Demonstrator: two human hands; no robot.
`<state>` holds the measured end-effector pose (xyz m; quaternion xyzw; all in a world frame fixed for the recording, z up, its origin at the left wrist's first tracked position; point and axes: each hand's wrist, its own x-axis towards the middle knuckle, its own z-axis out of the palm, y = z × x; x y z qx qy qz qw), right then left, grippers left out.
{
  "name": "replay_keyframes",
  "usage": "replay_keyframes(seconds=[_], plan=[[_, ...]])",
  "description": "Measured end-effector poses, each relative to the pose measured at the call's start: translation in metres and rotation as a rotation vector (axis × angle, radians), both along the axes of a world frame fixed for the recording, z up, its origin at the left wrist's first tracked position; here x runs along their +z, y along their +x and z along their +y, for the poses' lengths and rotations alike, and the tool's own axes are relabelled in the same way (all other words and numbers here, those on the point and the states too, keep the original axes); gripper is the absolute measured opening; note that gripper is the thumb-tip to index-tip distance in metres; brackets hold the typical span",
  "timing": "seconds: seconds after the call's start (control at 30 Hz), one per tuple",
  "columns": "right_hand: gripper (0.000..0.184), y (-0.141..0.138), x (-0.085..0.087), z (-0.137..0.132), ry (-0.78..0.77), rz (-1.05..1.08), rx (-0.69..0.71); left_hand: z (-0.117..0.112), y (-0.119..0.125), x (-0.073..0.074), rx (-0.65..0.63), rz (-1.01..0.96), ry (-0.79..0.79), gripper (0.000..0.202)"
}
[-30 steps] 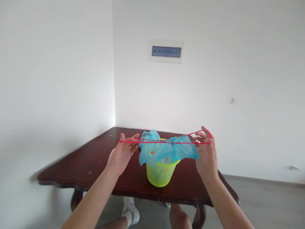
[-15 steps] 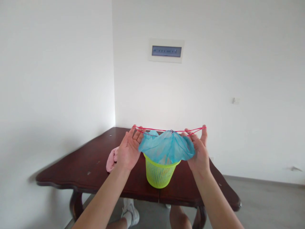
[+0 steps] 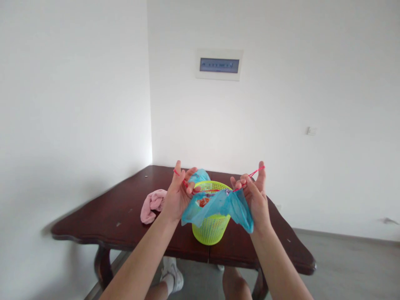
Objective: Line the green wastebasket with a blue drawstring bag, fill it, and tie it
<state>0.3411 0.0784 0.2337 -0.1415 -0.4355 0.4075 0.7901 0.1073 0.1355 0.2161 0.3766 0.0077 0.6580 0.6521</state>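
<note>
A thin blue drawstring bag hangs over the front rim of a yellow-green plastic basket. Its red drawstring runs between my two hands. On the left, the string passes over a raised finger of my left hand, and the other fingers are bent around it. My right hand pinches the string between thumb and bent fingers, with one finger raised through the loop. Something white and orange shows at the bag's opening, too small to name. Another blue part of the bag lies behind my left fingers.
A pink cloth lies on the dark wooden table, left of the basket. White walls stand behind and to the left, with an electrical panel on the back one. Under the table a white shoe shows.
Both hands have drawn slightly closer together and their fingers have curled. The string between them has sunk, and the bag's front has dropped, baring the basket's back rim and the orange thing.
</note>
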Motion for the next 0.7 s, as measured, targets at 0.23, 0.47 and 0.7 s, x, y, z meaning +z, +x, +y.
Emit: replay_keyframes(seconds=[0.23,0.47,0.7], plan=[[0.093,-0.012,-0.013,0.001,-0.04,-0.461,0.041,-0.008,0.003,0.014,-0.137,0.564,0.235,0.085],[0.096,-0.057,-0.048,0.013,-0.161,-0.676,0.202,-0.026,0.021,0.045,0.342,0.707,0.637,0.064],[0.052,-0.054,-0.042,0.021,-0.207,-0.389,0.1,-0.016,-0.007,0.041,0.051,0.792,0.646,0.065]])
